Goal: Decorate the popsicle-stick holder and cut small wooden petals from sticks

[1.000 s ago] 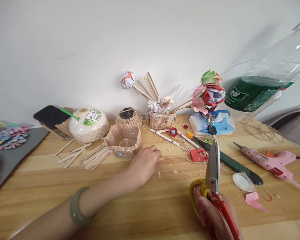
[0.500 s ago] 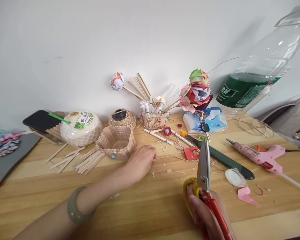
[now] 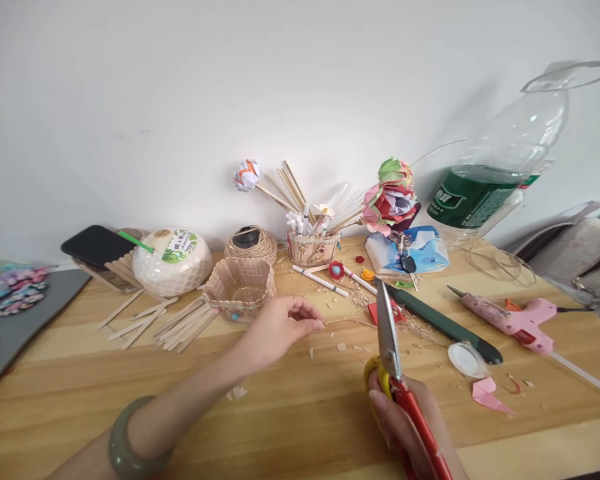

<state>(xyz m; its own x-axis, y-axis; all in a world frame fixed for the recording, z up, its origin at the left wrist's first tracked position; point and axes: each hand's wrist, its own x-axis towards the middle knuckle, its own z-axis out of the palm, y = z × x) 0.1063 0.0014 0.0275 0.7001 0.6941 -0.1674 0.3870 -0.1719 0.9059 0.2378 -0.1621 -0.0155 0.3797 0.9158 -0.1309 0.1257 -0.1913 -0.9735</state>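
My left hand (image 3: 283, 327), with a green bangle (image 3: 137, 437) on its forearm, is low over the table beside the small wooden basket (image 3: 241, 290). Thumb and fingertips pinch the end of a thin strand of twine (image 3: 347, 321), which runs right among wood scraps. In my right hand (image 3: 405, 413) are scissors (image 3: 390, 340) with red and yellow handles. Their blades are together and point up and slightly left. Behind the blades lie a red paper piece (image 3: 379, 312) and a dark green long-handled tool (image 3: 440, 320).
Craft sticks (image 3: 187, 323), a twine roll (image 3: 250, 247) and a white coconut (image 3: 173, 263) stand left. A decorated pot (image 3: 314, 248) holds sticks and paper flowers. On the right are a pink glue gun (image 3: 523, 320), a round lid (image 3: 466, 360) and a large plastic bottle (image 3: 480, 193).
My left hand has turned so its fingers show, and thumb and fingertips now meet at the twine. The scissors have tilted a little left. The whole view has shifted slightly.
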